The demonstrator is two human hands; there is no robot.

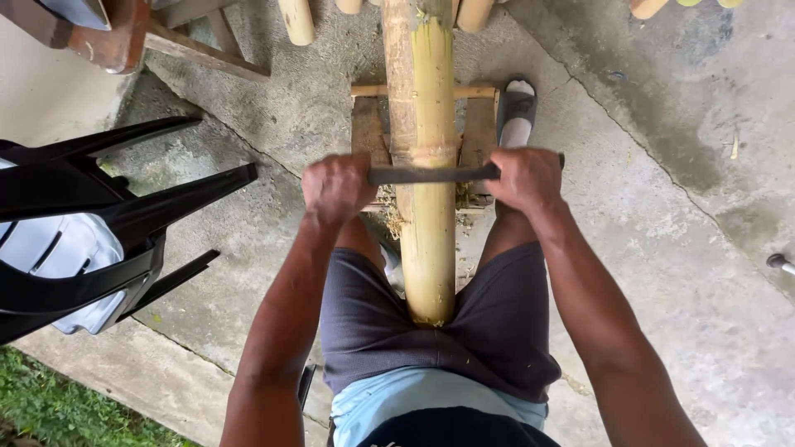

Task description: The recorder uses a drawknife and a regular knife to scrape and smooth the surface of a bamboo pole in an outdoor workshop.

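A thick bamboo pole (426, 116) runs from my lap up and away, resting on a low wooden stand (371, 124). Its skin is partly scraped, yellow-green on the right, pale brown on the left. A dark metal blade (431, 174) lies crosswise on the pole. My left hand (335, 186) is closed on the blade's left end. The right end is gripped by my right hand (526, 178). My legs in dark shorts straddle the pole's near end (431, 310).
An overturned black plastic chair (91, 223) lies at the left. Other bamboo pieces (296, 18) stand at the top edge. My foot in a grey sandal (517, 112) rests beside the stand. Concrete floor all around, grass (58, 406) at lower left.
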